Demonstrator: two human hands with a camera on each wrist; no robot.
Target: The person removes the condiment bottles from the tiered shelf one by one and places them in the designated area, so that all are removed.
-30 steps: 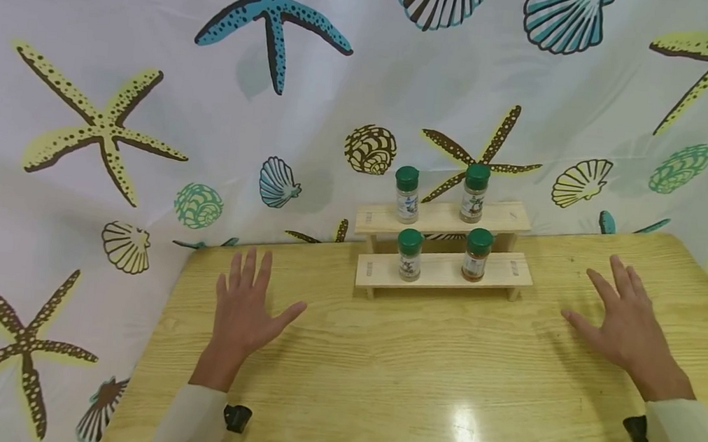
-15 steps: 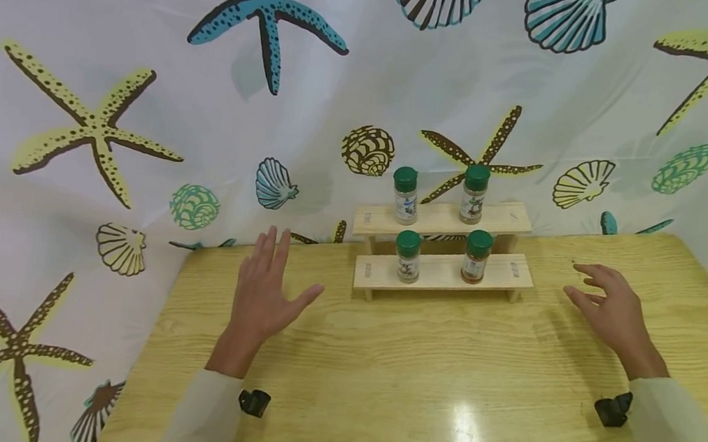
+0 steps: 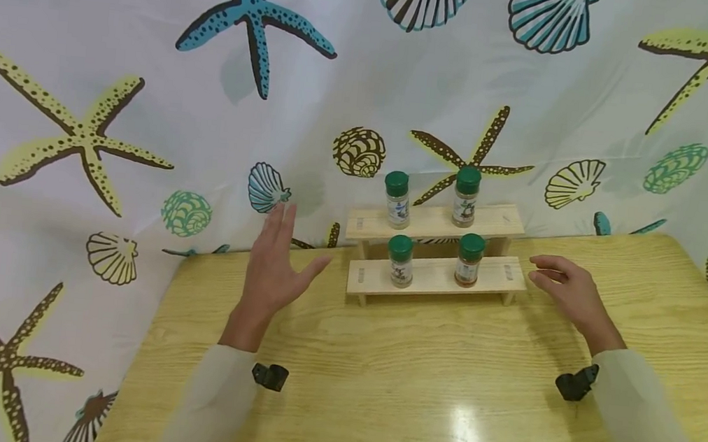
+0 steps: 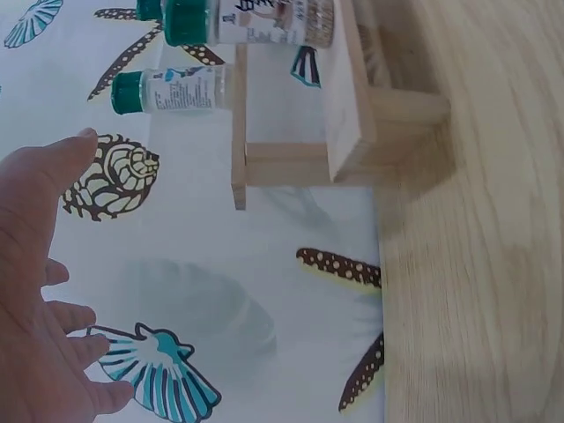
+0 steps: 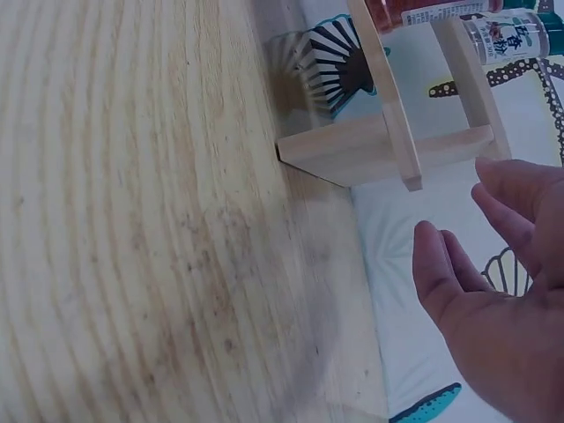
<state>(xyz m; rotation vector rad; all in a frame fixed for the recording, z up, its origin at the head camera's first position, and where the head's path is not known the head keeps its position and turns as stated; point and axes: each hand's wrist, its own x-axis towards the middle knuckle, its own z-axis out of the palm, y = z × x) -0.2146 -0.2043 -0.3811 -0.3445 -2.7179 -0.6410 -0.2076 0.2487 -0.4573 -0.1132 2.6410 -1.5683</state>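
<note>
A two-tier wooden rack (image 3: 431, 277) stands at the back of the table and carries several green-capped spice jars. Two jars are on the upper tier, a left one (image 3: 398, 200) and a right one (image 3: 466, 197); the lower tier bears a pale jar (image 3: 401, 261) and one with reddish contents (image 3: 469, 260). My left hand (image 3: 274, 263) hovers left of the rack, fingers extended, thumb spread, holding nothing. Just off the rack's right end is my right hand (image 3: 569, 292), its fingers loosely bent with a gap to the thumb, also holding nothing.
The wood-grain table (image 3: 391, 379) spreads out in front of the rack. Behind it hangs a white cloth (image 3: 312, 119) printed with starfish and shells. Each forearm wears a black wrist mount, a left one (image 3: 271, 376) and a right one (image 3: 576, 382).
Both hands have moved inward and forward toward the rack's two ends. The right hand's fingers, spread before, are now loosely bent. The jars and rack have stayed in place.
</note>
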